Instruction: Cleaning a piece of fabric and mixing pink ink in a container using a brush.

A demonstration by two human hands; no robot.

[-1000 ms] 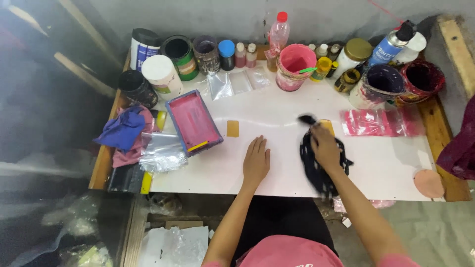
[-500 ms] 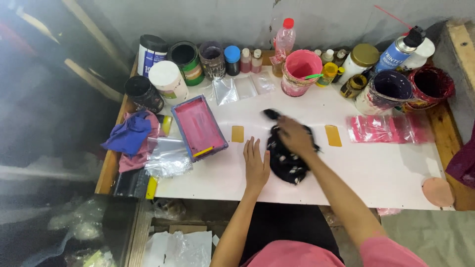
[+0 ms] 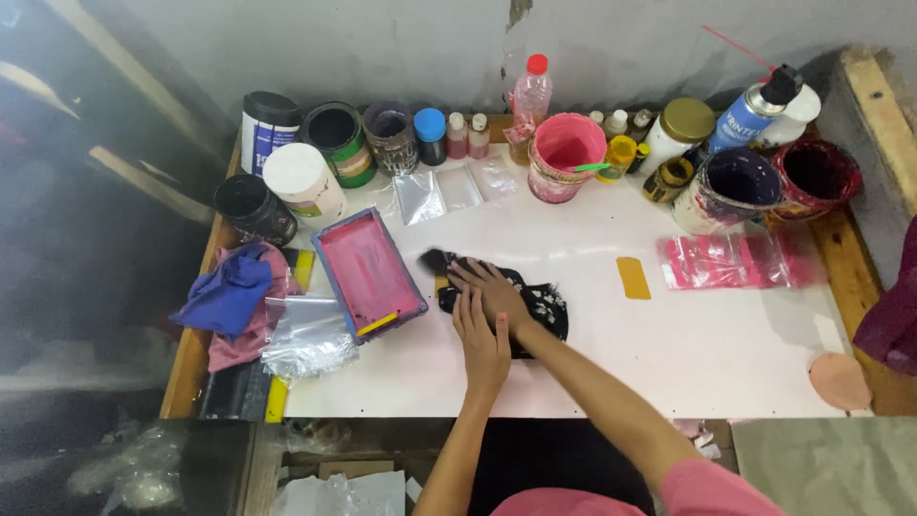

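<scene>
bare table (image 3: 592, 239) right of black cloth (image 3: 544, 306); pink tray (image 3: 368, 272) blocks left.

Single head cam, looks steeply down from above the white tabletop (image 3: 669, 354), fairly near; grey wall (image 3: 382, 38) along frame top, wearer's arms enter from bottom centre.

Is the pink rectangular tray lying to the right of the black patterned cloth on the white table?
No, the pink rectangular tray lies to the left of the black patterned cloth, which both hands press flat on the white table.
</scene>
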